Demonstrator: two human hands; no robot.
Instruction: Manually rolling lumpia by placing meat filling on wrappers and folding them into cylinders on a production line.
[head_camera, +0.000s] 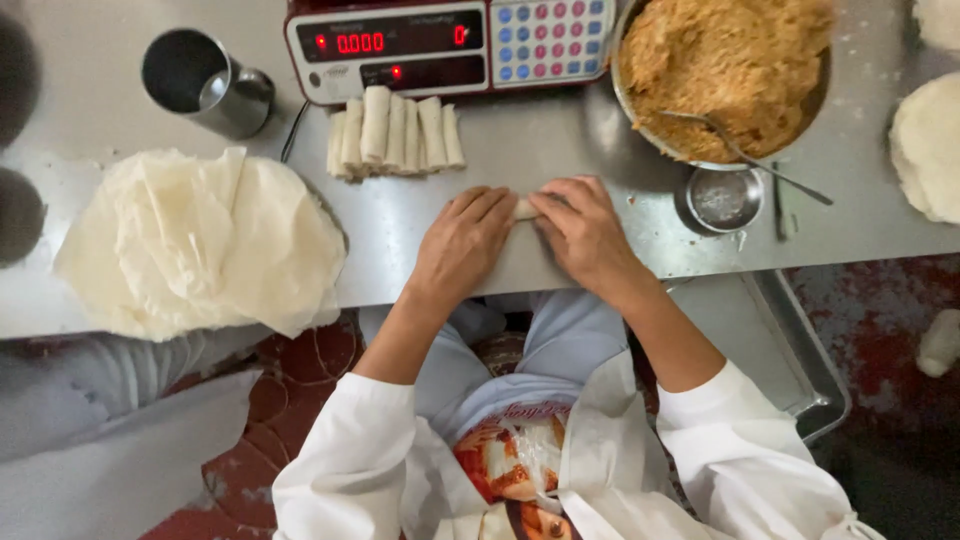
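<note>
Steel table | wrapper stack by front left edge | left hand, right hand, fingers pressed flat on roll near front edge | likely soft, light, tear-prone; hold along its length

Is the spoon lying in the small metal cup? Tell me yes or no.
No: the spoon rests in the big bowl of brown filling, its handle only passing over the small metal cup below it.
</note>
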